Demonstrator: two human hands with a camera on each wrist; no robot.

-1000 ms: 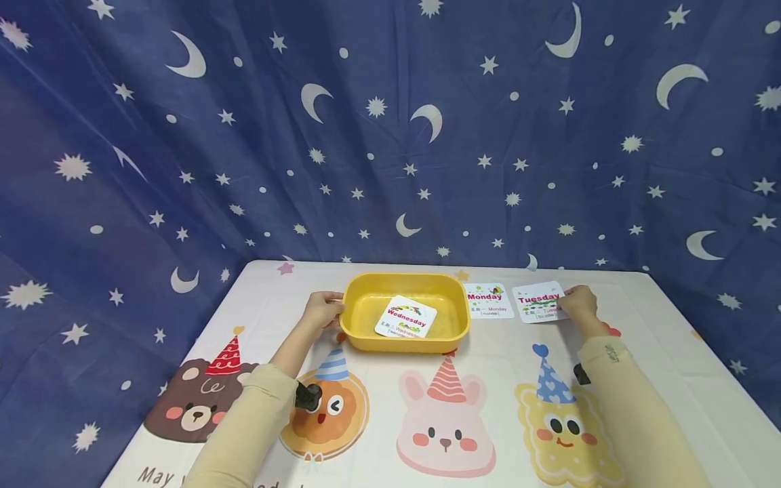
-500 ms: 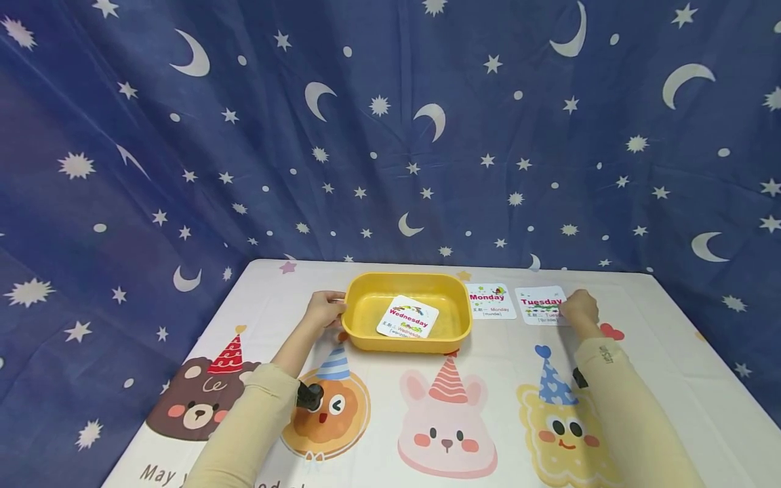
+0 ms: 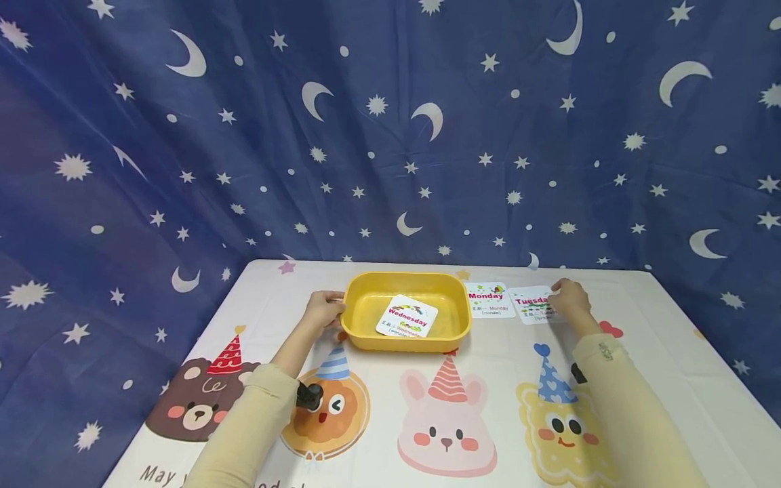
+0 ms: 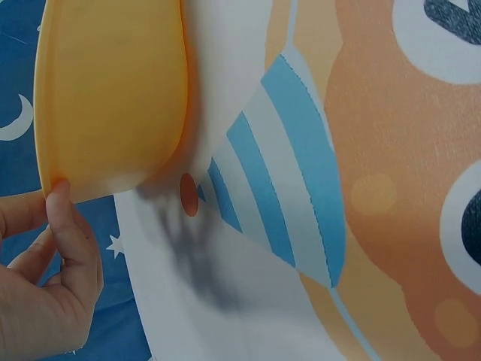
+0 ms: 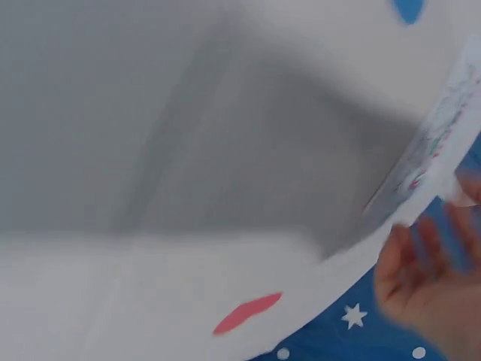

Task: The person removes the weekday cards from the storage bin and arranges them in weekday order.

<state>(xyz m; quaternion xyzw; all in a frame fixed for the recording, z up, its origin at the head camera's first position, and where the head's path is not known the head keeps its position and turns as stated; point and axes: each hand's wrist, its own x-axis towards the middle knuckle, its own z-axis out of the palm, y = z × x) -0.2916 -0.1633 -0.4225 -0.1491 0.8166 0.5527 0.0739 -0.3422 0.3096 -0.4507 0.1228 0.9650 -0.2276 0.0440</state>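
Note:
My left hand (image 3: 323, 310) pinches the left rim of a yellow plastic tray (image 3: 360, 342); the left wrist view shows thumb and finger on that rim. A white Wednesday card (image 3: 407, 316) lies tilted inside the tray. Right of the tray, a Monday card (image 3: 490, 300) lies on the table. Beside it is a Tuesday card (image 3: 532, 305), its right end covered by my right hand (image 3: 571, 299). In the right wrist view this hand (image 5: 432, 278) is blurred, its fingers loosely bent and spread near the card's edge (image 5: 428, 158).
A white tablecloth (image 3: 378, 420) printed with party-hat cartoon animals and foods covers the table. Behind it hangs a blue curtain (image 3: 390, 149) with stars and moons, close to the table's back edge. Dark wrist cameras sit under both forearms.
The Tuesday card has shifted slightly left, closer to the Monday card. My right hand has moved left and a little back with it. My left hand and the tray stay in place.

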